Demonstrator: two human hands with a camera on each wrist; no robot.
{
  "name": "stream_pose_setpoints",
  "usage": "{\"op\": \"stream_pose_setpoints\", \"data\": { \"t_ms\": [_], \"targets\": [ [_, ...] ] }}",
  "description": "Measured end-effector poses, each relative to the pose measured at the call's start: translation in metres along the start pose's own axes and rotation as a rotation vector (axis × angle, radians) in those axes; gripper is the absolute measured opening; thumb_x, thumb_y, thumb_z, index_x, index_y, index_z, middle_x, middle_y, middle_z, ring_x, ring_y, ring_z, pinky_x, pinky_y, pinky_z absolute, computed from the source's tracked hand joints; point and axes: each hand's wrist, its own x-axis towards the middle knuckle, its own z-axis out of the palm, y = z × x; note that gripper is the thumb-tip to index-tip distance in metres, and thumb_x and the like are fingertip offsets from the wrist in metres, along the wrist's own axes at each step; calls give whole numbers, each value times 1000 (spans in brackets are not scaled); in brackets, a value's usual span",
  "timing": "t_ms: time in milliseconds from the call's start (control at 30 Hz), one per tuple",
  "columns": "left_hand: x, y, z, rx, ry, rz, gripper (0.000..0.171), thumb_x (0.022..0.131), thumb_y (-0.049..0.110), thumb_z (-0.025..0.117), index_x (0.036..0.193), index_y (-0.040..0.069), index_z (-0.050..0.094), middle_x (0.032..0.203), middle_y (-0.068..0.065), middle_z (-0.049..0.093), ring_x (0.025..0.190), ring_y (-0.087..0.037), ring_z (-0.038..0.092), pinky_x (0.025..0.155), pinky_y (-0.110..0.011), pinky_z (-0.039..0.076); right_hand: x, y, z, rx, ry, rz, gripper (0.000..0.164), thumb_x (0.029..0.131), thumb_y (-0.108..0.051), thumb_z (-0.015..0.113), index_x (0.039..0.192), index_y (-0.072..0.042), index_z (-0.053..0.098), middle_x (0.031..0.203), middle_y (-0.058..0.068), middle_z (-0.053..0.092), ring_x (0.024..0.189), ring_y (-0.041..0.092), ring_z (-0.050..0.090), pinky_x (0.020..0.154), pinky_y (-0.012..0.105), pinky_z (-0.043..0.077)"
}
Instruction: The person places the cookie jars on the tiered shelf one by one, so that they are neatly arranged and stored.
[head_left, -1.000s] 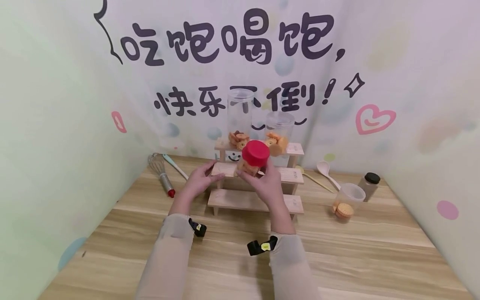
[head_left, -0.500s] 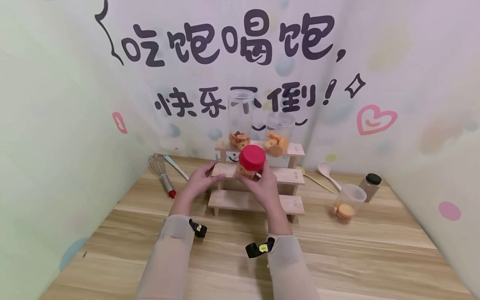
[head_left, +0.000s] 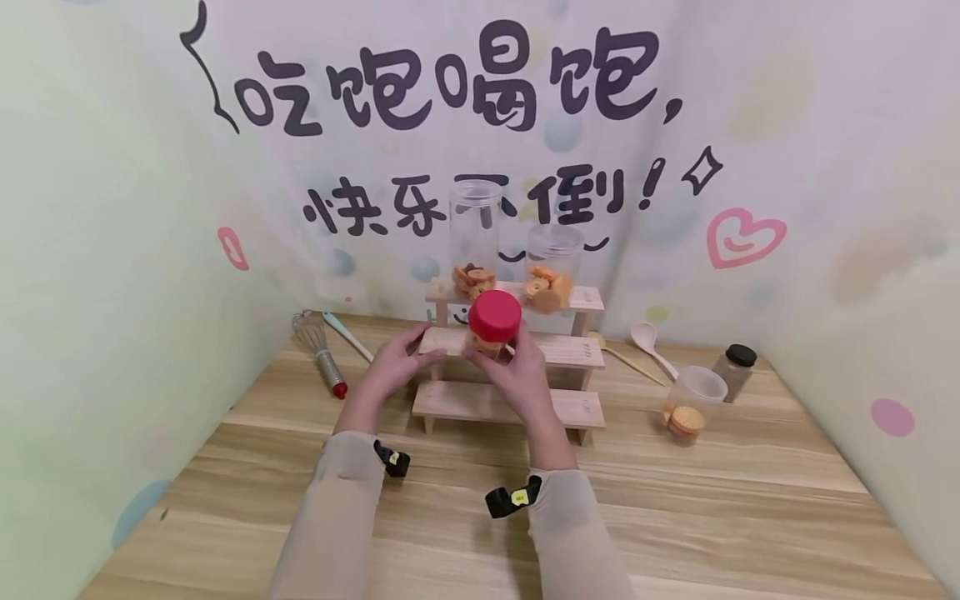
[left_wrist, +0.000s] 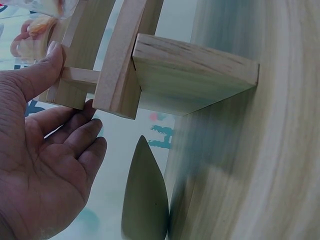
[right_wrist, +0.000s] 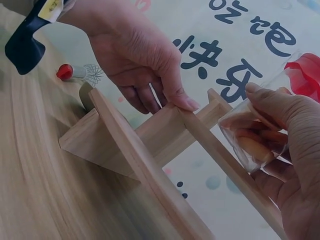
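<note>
1. Lowering of the red-lidded jar against the middle step of the wooden rack was shown over the last second: the lid was found lower and a little farther left than before.
2. The jar was gripped by the right hand, its thumb laid on one side and its fingers curled round the other; through the clear wall, biscuits were seen inside.
3. The left edge of the middle step was pinched by the left hand, with the thumb at the front and the fingers behind. Hardly any change was seen in this hold, by which the rack was probably being steadied.
4. The jar was placed at the middle step, somewhat nearer its left edge than its right. Whether wood was touched by the base could not be told.
5. By this shift, it was judged, most of the jar's travel had been covered, while the right hand's grip had not been released.
6. On the top step, the tall jar toward the left edge and the short jar toward the right edge were left unmoved, as was the tub near the right edge of the surface.
</note>
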Motion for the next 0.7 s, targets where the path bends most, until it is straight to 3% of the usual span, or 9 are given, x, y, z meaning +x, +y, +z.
{"op": "stream_pose_setpoints", "data": {
  "t_ms": [433,700],
  "targets": [
    [0,1,0,-11,-6,-10,85,87,57,72,157,23,37,162,-10,32,146,-28,36,116,-47,34,0,-2,4,-116,-25,-6,68,81,-24,87,138,-21,50,127,-3,62,112,17,60,91,39,56],
    [-1,1,0,-37,-10,-25,86,87,55,73,158,23,35,163,-9,31,147,-27,34,117,-46,34,0,-3,4,-122,-33,-3,70,81,-24,87,140,-22,49,129,-4,61,113,17,60,92,40,55]
  ]
}}
